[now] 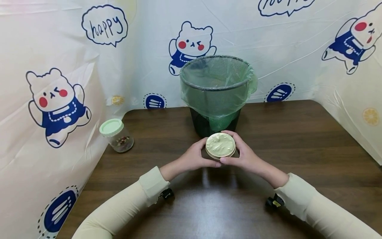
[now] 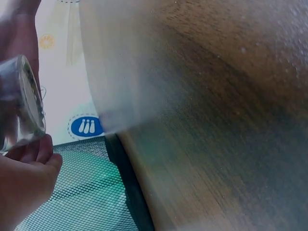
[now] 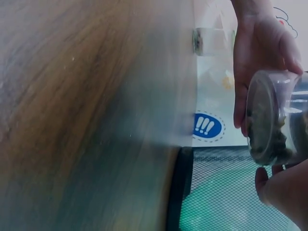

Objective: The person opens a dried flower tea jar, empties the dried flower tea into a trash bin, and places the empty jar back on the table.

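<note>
A clear jar (image 3: 284,118) with a round pale-gold lid (image 1: 221,145) is held between both hands, upright and above the table, in front of the bin. Its underside faces the wrist cameras, and dark bits lie at the bottom. My left hand (image 1: 197,156) grips the jar's left side, thumb toward me. From the right, my right hand (image 1: 246,154) holds it with the thumb in front and fingers round the far side. The two thumb tips come close together below the lid. In the left wrist view, the jar (image 2: 19,106) is cut off by the frame's edge.
Behind the hands stands a dark mesh bin (image 1: 200,122) lined with a green bag (image 1: 215,103). A second clear jar (image 1: 121,142) with a light green lid (image 1: 111,127) stands at the table's left edge. Printed cloth (image 1: 149,59) surrounds the brown table (image 1: 298,139).
</note>
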### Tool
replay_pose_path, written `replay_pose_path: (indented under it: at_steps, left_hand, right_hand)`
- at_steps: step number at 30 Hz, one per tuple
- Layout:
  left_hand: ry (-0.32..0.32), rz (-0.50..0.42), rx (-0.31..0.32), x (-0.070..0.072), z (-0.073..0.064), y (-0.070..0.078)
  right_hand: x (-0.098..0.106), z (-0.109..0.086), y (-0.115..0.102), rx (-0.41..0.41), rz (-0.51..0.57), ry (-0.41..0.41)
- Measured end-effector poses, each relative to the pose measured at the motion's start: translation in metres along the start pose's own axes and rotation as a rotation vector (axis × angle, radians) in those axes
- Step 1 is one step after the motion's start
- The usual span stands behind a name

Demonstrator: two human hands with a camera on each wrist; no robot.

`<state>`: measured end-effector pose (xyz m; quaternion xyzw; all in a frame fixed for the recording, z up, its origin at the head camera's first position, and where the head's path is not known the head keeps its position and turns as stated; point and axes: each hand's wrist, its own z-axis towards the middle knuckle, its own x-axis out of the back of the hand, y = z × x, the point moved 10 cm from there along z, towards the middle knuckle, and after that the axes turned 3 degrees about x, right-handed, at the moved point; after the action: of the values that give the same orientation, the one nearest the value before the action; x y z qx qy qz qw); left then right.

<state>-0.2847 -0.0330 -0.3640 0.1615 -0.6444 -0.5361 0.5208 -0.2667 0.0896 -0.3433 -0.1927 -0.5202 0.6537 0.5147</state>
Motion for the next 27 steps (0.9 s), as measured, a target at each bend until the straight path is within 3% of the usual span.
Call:
replay_pose_path:
  at_steps: [10,15,20,27]
  left_hand:
    - [-0.087,-0.085,-0.064,-0.008,0.000,0.007]
    - [-0.079,-0.090,-0.070,-0.008,0.000,0.007]
    - [0.012,-0.030,-0.051,-0.001,0.001,0.004]
    - [0.114,0.038,-0.001,0.008,0.001,0.000]
  right_hand:
    - [-0.002,0.000,-0.002,0.074,0.095,-0.110]
    - [-0.001,0.000,0.000,0.073,0.106,-0.135]
    - [0.003,-0.001,-0.001,0.065,0.071,-0.041]
    - [0.007,-0.003,0.000,-0.023,-0.143,0.155]
